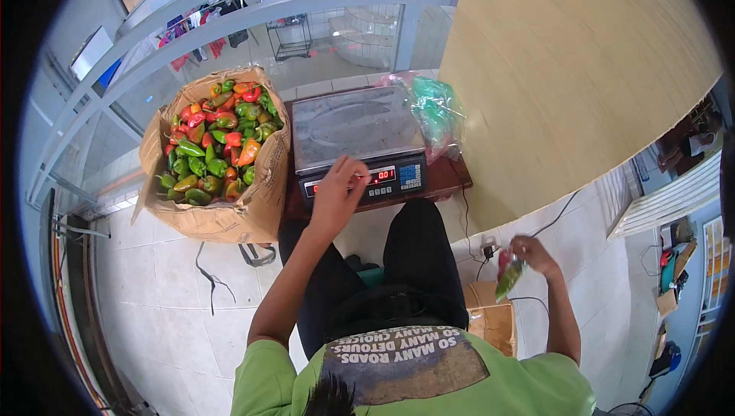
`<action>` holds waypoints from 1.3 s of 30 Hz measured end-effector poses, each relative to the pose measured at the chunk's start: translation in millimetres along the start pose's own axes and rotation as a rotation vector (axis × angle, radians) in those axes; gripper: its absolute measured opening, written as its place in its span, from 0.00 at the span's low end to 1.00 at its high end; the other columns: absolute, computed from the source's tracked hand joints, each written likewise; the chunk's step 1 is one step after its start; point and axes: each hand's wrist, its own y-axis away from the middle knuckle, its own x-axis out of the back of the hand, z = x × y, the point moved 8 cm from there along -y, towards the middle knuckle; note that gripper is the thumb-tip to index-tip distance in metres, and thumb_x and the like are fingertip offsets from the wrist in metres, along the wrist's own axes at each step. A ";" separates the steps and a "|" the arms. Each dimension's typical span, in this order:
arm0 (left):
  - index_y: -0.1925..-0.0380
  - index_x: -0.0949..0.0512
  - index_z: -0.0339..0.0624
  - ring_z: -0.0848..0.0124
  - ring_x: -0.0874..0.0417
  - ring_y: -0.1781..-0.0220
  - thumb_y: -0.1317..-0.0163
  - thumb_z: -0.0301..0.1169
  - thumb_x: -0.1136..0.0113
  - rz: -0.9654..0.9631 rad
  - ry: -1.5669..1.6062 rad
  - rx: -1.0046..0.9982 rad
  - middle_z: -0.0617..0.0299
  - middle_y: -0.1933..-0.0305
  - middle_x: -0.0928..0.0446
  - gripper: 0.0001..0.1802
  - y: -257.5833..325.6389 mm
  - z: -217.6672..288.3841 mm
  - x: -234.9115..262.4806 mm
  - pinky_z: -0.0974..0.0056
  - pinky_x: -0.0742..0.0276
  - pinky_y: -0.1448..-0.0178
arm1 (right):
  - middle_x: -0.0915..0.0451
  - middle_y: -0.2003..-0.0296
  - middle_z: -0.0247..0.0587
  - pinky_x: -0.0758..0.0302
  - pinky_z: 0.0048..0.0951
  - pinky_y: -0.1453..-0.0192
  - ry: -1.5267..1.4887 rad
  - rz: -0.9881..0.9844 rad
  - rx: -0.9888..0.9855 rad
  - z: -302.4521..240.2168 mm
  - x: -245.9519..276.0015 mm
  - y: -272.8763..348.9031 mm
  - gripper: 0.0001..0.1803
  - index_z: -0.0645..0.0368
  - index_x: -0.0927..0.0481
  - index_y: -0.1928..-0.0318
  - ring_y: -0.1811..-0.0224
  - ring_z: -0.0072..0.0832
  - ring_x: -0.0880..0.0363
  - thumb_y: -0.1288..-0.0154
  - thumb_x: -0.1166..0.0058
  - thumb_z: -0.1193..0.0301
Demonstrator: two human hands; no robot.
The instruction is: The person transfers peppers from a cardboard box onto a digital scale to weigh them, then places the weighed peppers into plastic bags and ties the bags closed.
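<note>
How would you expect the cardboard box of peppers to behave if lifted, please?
The cardboard box would probably feel heavy, holding so many peppers. Its creased walls may flex, and the loose, glossy peppers might roll out if tilted.

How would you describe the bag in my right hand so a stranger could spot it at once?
Find the big tan panel on the picture's right, then the right hand just below its lower edge. From it hangs a small see-through bag showing red and green; unlike the green plastic beside the scale, it's held in a hand.
</note>
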 end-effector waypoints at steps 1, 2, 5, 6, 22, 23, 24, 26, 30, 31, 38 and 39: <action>0.69 0.31 0.38 0.61 0.23 0.69 0.47 0.21 0.46 0.025 -0.002 0.028 0.56 0.67 0.31 0.06 5.6 -12.3 5.6 0.65 0.26 0.65 | 0.27 0.75 0.46 0.32 0.30 0.66 0.013 -0.030 -0.067 26.0 -11.9 15.5 0.08 0.65 0.25 0.70 0.72 0.32 0.29 0.43 0.50 0.72; 0.69 0.31 0.38 0.61 0.23 0.69 0.47 0.21 0.46 0.026 -0.001 0.028 0.56 0.67 0.31 0.06 10.7 -18.8 10.5 0.65 0.26 0.65 | 0.25 0.74 0.47 0.31 0.31 0.65 0.095 -0.050 -0.107 55.1 -26.0 29.7 0.08 0.63 0.24 0.70 0.71 0.34 0.27 0.43 0.50 0.70; 0.70 0.30 0.37 0.67 0.24 0.70 0.48 0.20 0.45 0.065 0.000 0.141 0.58 0.68 0.31 0.06 25.3 -44.1 22.7 0.67 0.27 0.66 | 0.22 0.73 0.46 0.29 0.34 0.64 0.280 -0.226 -0.195 156.3 -82.9 84.2 0.11 0.57 0.21 0.71 0.69 0.39 0.23 0.45 0.49 0.63; 0.70 0.30 0.37 0.69 0.24 0.71 0.48 0.20 0.45 0.089 0.002 0.133 0.59 0.69 0.30 0.06 29.1 -48.2 26.3 0.68 0.27 0.67 | 0.21 0.72 0.45 0.29 0.36 0.63 0.306 -0.287 -0.255 181.4 -102.0 101.4 0.12 0.55 0.20 0.71 0.69 0.39 0.23 0.46 0.49 0.61; 0.71 0.30 0.36 0.72 0.25 0.72 0.49 0.18 0.46 0.101 0.044 0.138 0.60 0.70 0.30 0.05 29.4 -43.2 23.5 0.70 0.29 0.67 | 0.20 0.75 0.42 0.27 0.37 0.67 0.275 -0.725 -0.538 246.8 -220.6 134.3 0.17 0.55 0.19 0.72 0.73 0.35 0.20 0.50 0.48 0.55; 0.71 0.30 0.36 0.72 0.25 0.72 0.49 0.18 0.46 0.101 0.045 0.139 0.60 0.70 0.30 0.05 30.0 -43.5 22.7 0.70 0.29 0.67 | 0.20 0.76 0.40 0.27 0.35 0.69 0.148 -0.669 -0.627 225.5 -201.9 110.5 0.15 0.57 0.20 0.73 0.74 0.32 0.21 0.48 0.50 0.58; 0.71 0.30 0.36 0.72 0.26 0.72 0.49 0.17 0.46 0.102 0.048 0.148 0.60 0.70 0.30 0.06 30.3 -44.6 21.9 0.70 0.29 0.67 | 0.21 0.78 0.38 0.27 0.34 0.70 0.022 -0.609 -0.714 199.7 -181.5 85.5 0.12 0.58 0.21 0.74 0.76 0.28 0.23 0.47 0.51 0.62; 0.71 0.30 0.36 0.72 0.26 0.72 0.49 0.17 0.46 0.115 0.045 0.161 0.60 0.70 0.30 0.06 33.5 -46.4 24.0 0.70 0.29 0.67 | 0.23 0.80 0.38 0.29 0.34 0.72 -0.107 -0.542 -0.427 118.2 -142.5 15.2 0.10 0.60 0.23 0.74 0.78 0.28 0.25 0.44 0.57 0.71; 0.71 0.29 0.36 0.73 0.26 0.72 0.49 0.17 0.46 0.105 0.063 0.148 0.61 0.70 0.29 0.06 33.0 -40.5 21.0 0.71 0.30 0.67 | 0.26 0.74 0.51 0.31 0.39 0.60 0.242 0.245 0.192 -33.7 -50.7 -102.4 0.10 0.65 0.26 0.71 0.67 0.44 0.27 0.43 0.51 0.68; 0.71 0.29 0.36 0.73 0.26 0.72 0.50 0.17 0.45 0.106 0.073 0.145 0.61 0.70 0.29 0.06 32.5 -37.0 21.7 0.71 0.30 0.67 | 0.26 0.68 0.51 0.32 0.39 0.56 0.162 0.377 0.279 -47.6 -41.0 -126.0 0.09 0.64 0.26 0.70 0.61 0.43 0.27 0.44 0.50 0.70; 0.72 0.29 0.36 0.73 0.26 0.72 0.50 0.17 0.45 0.141 0.070 0.156 0.61 0.71 0.30 0.06 36.1 -34.2 32.7 0.71 0.30 0.67 | 0.28 0.58 0.51 0.34 0.34 0.45 0.153 0.410 0.318 -52.0 -50.8 -257.1 0.13 0.60 0.23 0.61 0.51 0.43 0.30 0.50 0.48 0.74; 0.72 0.29 0.36 0.74 0.26 0.72 0.50 0.17 0.45 0.142 0.082 0.164 0.61 0.71 0.30 0.06 38.6 -36.4 33.9 0.71 0.30 0.67 | 0.28 0.58 0.51 0.34 0.34 0.45 0.153 0.407 0.322 -54.1 -52.8 -261.5 0.13 0.60 0.23 0.61 0.51 0.43 0.30 0.50 0.48 0.74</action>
